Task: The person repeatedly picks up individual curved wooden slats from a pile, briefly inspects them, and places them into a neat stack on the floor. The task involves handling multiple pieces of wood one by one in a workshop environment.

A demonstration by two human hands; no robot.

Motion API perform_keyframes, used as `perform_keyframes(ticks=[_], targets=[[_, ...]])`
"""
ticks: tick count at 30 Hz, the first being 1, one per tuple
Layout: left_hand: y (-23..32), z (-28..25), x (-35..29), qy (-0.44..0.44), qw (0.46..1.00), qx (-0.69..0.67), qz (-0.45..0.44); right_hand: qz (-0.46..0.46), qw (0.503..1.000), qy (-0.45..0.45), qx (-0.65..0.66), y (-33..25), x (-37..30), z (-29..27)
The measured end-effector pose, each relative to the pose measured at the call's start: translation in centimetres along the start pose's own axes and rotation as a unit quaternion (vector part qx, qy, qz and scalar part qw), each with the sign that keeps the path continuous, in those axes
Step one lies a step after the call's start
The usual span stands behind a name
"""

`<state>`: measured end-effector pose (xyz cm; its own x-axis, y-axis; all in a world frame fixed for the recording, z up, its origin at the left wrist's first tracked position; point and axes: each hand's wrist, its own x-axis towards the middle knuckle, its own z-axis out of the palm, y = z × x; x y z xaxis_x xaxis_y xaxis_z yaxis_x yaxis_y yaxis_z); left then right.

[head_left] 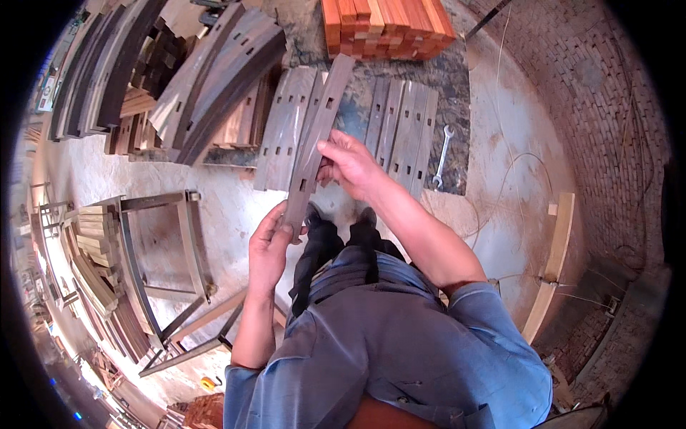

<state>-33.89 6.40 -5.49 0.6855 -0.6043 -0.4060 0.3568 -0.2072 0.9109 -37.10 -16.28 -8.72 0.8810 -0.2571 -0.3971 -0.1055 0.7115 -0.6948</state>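
Note:
A long dark wooden slat (320, 136) with rectangular slots cut through it is held up in front of me, tilted with its far end to the right. My left hand (273, 239) grips its near end, thumb on the upper face. Farther along, my right hand (347, 164) holds it by the edge near the middle, fingers curled beneath. Below it, similar slotted slats lie side by side on a dark work surface, one group (284, 132) at the left and another group (404, 129) at the right.
An open-ended wrench (444, 156) lies right of the slats. Reddish timber (389, 30) is stacked at the back. Larger slotted boards (221, 79) stand in piles at the left. Metal frames (161, 250) with wood pieces are at lower left. A wooden beam (556, 261) lies by the brick wall (593, 107).

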Motion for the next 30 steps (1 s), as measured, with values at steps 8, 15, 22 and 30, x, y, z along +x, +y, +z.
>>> perform_keyframes(ticks=[8,15,22,30], targets=[[7.1,-1.8,2.5,0.113,0.823,0.500,0.244,-0.091,0.983,0.024,-0.160,-1.8,-0.2,8.8],[15.3,-10.4,5.2,0.230,0.726,0.537,0.365,-0.159,0.979,0.012,-0.126,-3.1,-1.3,8.8],[28.5,-21.3,12.0,0.375,0.566,0.628,0.381,-0.135,0.966,0.190,-0.108,-0.7,-3.8,0.0],[30.8,-27.7,19.6,0.408,0.559,0.673,0.261,-0.132,0.939,0.310,-0.064,1.5,-7.4,-4.5]])
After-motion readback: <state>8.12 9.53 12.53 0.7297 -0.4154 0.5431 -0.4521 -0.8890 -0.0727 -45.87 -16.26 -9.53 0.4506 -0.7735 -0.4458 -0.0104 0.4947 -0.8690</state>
